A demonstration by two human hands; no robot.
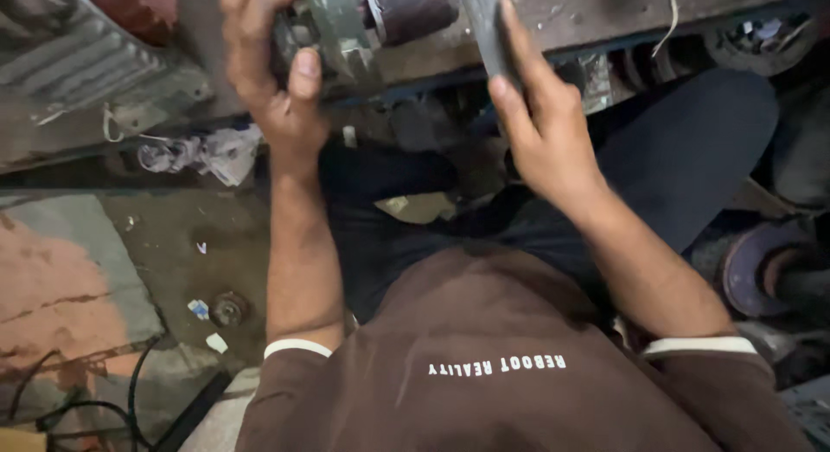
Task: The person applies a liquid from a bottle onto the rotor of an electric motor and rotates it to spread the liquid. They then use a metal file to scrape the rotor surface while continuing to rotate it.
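Note:
My left hand [270, 67] is wrapped around a greenish metal machine part [333, 24] at the top edge of the head view, thumb pointing up along it. A dark cylindrical drum [413, 11] sticks out to its right on the same piece. My right hand [540, 128] grips a flat grey metal strip [484, 28], holding it upright just right of the drum. Both sit over a dirty workbench [596, 15]. My brown sleeves and dark trousers fill the lower middle.
A ribbed grey metal housing [73, 67] lies at the upper left. Crumpled paper scraps [212, 153] lie on the stained concrete floor [173, 244]. Black cables [104, 400] run at the bottom left. A round purple-rimmed object [765, 266] sits at the right.

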